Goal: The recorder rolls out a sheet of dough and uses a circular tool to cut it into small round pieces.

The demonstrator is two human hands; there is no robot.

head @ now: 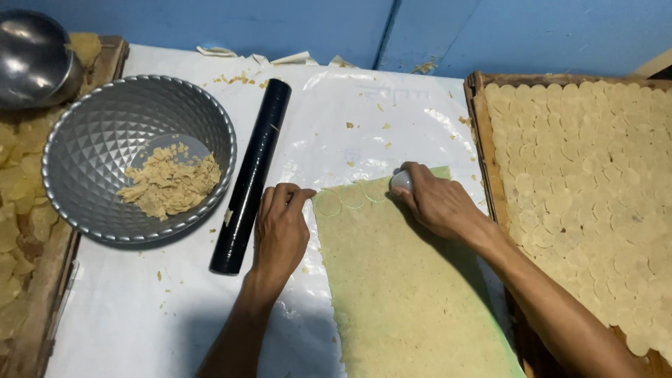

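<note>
At the left of the frame a grey metal bowl [105, 140] is holding dough scraps [168, 185], and a black rolling pin [250, 175] is lying just beside it on the white-covered desk [154, 308]. In the middle, the left hand [280, 227] is resting open with fingertips pressing the upper left corner of the thin dough sheet [399, 294], while the right hand [437, 203] is closing around a small round cutter [401, 180] at the top edge, beside already marked circles. The sheet is looking soft, light and easy to tear, so I judge it is best held flat near the edge; at the right a wooden tray [478, 119] is carrying many cut rounds [588, 182].
</note>
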